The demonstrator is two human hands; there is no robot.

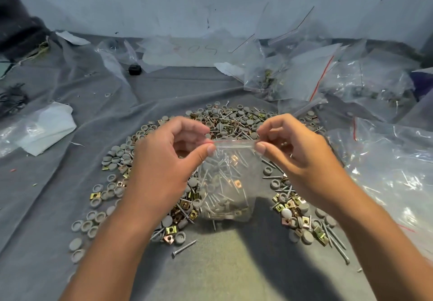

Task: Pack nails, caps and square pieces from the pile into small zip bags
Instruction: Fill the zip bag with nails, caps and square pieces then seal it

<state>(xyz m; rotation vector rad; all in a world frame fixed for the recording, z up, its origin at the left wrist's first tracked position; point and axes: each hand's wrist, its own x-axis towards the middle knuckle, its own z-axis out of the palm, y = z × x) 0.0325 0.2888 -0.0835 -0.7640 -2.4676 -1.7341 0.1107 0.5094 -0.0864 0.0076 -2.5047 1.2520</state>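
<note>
A small clear zip bag (226, 183) with a red line along its top hangs upright over the pile, holding nails, grey caps and brass square pieces. My left hand (168, 153) pinches the left end of its zip strip between thumb and fingers. My right hand (288, 146) pinches the right end the same way. Beneath and around the bag lies the pile (236, 120) of grey caps, nails and square pieces on the grey cloth (46, 207). The bag's bottom rests near the cloth at the pile's front gap.
Several clear plastic bags (304, 76), some with parts inside, lie heaped at the back right and along the right edge. A white folded sheet in plastic (46, 129) lies at left. A small black object (135, 69) sits at the back. A pale wall rises behind.
</note>
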